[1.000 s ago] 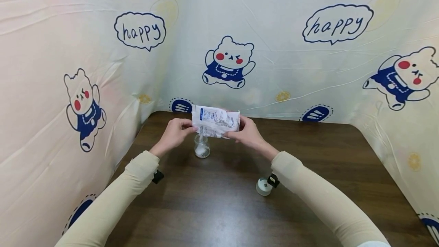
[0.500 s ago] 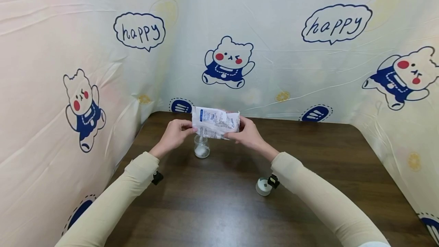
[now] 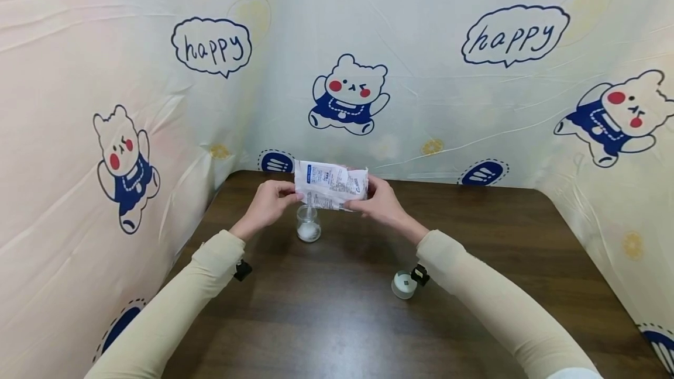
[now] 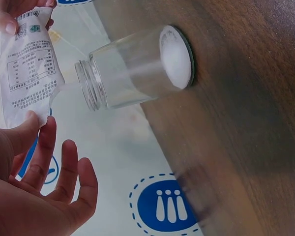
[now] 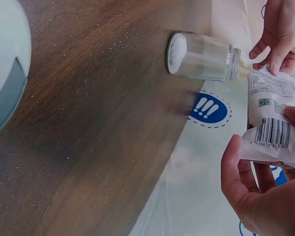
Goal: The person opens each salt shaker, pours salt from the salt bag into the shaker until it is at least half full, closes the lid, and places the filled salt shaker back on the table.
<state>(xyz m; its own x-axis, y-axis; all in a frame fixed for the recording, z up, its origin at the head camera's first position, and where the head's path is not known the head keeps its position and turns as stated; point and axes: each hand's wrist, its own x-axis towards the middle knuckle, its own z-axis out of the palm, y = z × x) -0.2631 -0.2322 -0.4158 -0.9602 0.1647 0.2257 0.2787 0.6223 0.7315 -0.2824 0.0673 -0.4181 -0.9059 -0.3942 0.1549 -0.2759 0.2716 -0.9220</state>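
A white printed paper packet [image 3: 332, 186] is held tilted by both hands above an uncapped glass jar [image 3: 308, 231]. My left hand [image 3: 267, 206] pinches the packet's lower left corner between thumb and index finger; its other fingers are spread in the left wrist view. On the other side, my right hand [image 3: 386, 203] grips the packet's barcode end. Fine white grains stream from the torn corner into the jar's mouth. A white heap of grains [image 4: 175, 59] covers the bottom of the upright jar.
Nearer me on the brown wooden table [image 3: 337, 320] stands a round white lid [image 3: 403, 284] with a grey piece, close to the right wrist. Scattered white grains dot the tabletop. A printed cloth [image 3: 421, 116] hangs behind and at the sides.
Both hands keep the packet almost still over the jar while grains go on falling. The whole view shifts very slightly.
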